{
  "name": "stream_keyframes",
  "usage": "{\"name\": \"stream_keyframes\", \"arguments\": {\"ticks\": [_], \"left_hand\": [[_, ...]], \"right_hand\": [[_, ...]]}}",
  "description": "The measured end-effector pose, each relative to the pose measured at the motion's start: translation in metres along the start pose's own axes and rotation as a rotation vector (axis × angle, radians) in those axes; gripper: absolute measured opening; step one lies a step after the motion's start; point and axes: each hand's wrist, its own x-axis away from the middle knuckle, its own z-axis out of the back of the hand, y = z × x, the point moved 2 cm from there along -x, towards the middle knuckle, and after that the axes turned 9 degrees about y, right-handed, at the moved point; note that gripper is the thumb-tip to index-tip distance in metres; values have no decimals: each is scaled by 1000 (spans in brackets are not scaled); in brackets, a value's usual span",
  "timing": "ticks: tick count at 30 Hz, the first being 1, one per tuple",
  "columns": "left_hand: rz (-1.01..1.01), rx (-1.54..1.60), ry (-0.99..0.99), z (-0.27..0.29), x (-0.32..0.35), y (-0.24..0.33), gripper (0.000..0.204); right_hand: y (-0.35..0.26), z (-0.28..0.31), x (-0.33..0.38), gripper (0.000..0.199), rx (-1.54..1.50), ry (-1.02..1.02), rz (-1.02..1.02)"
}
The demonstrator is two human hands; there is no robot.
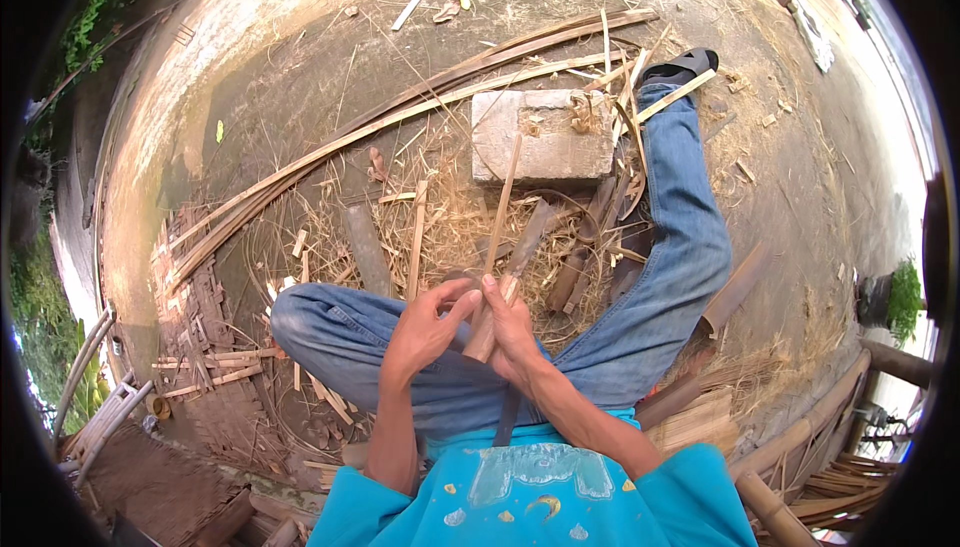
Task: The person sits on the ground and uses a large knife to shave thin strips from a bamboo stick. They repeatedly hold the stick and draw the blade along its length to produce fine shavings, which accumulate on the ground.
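My right hand (pixel 512 332) is closed around the wooden handle (pixel 483 335) of a knife, whose flat blade (pixel 530 232) points away from me. A narrow bamboo strip (pixel 505 197) rises from beside my right thumb toward the concrete block (pixel 540 137). My left hand (pixel 430 325) is just left of the handle, its fingers curled and thumb close to the index finger. What lies between those fingers, if anything, cannot be made out. The strip's lower end is hidden at my hands. Both hands are above my lap, between my bent left leg and outstretched right leg.
Long bamboo strips (pixel 400 97) lie in a bundle beyond my left knee. Shavings (pixel 450 207) cover the ground before me. Dark split bamboo pieces (pixel 580 252) lie beside my right leg. Bamboo poles (pixel 800 417) stand at the right, and a woven mat (pixel 215 347) lies at the left.
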Motion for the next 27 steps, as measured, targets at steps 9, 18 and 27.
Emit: {"name": "stream_keyframes", "arguments": {"ticks": [9,18,27], "left_hand": [[-50,-330,202,18,39,2,40],[-49,-507,303,36,30,-10,32],[-179,-1044,199,63,-7,19,29]], "right_hand": [[38,-18,15,28,-59,-58,-277],[12,33,11,38,116,96,-174],[-70,68,5,31,1068,-19,158]]}}
